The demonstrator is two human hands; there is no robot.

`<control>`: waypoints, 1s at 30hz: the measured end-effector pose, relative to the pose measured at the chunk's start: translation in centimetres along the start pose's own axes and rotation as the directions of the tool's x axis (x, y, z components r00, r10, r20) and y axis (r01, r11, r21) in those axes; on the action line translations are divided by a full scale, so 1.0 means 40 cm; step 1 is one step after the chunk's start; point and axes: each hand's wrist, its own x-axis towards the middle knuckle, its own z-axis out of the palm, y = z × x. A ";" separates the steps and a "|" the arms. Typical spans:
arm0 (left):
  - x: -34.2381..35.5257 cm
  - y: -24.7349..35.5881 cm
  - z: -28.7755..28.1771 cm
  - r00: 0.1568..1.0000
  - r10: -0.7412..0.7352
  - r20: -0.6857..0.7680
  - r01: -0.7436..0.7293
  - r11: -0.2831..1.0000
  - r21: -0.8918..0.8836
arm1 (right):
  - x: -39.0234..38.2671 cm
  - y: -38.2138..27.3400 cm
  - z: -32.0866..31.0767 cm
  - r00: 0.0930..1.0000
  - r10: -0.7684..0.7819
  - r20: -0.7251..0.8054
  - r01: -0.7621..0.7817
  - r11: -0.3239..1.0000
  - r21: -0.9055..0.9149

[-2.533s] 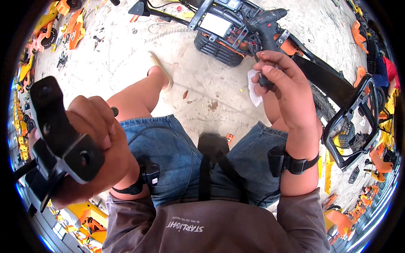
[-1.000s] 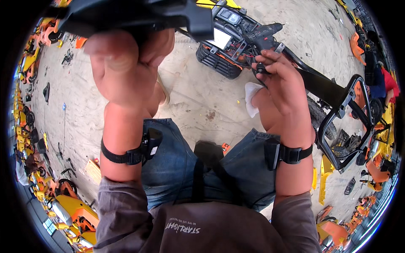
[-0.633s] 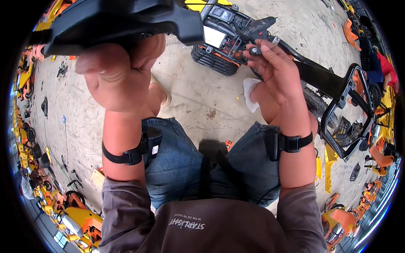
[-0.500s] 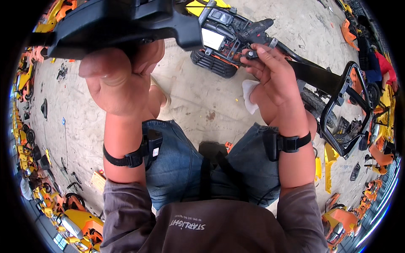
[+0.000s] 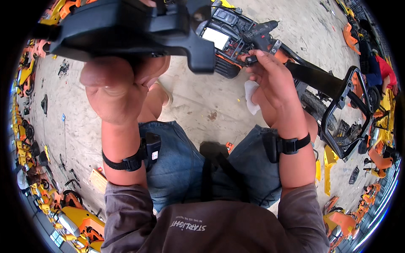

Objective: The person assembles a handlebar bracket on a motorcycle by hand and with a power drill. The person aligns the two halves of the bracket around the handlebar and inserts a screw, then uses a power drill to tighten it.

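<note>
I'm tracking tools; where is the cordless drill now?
In the head view, the cordless drill is right of centre near the top, apparently resting on the vehicle, beyond the right hand.

Room over middle floor (image 5: 196,101), black housing (image 5: 105,31) blocking left, drill (image 5: 260,34) far right

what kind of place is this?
Most likely a vehicle repair or assembly workshop: yellow and orange bodywork crowds the edges, a power drill appears to rest on an opened-up black machine, and loose parts lie scattered on the scuffed floor.
</note>
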 end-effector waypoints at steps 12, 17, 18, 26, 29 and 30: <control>-0.015 0.000 0.033 0.990 0.115 -0.078 -0.105 0.987 0.125 | 0.001 0.016 -0.007 0.997 -0.037 0.070 0.029 0.994 0.101; -0.028 0.015 0.018 0.996 0.080 -0.039 -0.075 0.990 0.123 | -0.017 0.015 -0.006 0.998 -0.037 0.050 0.031 0.993 0.115; -0.029 0.017 0.020 0.994 0.095 -0.050 -0.087 0.986 0.140 | -0.019 0.015 -0.006 0.998 -0.042 0.051 0.036 0.993 0.111; -0.022 0.019 -0.023 0.985 0.000 0.174 0.003 1.000 -0.015 | -0.019 0.016 0.006 0.998 -0.054 0.021 0.052 0.995 0.083; -0.013 0.016 -0.042 0.959 -0.020 0.281 0.053 0.992 -0.111 | -0.029 0.013 0.012 0.998 -0.052 0.026 0.049 0.996 0.080; -0.013 0.016 -0.042 0.958 -0.017 0.285 0.055 0.990 -0.126 | -0.031 0.013 0.011 0.998 -0.050 0.034 0.047 0.996 0.078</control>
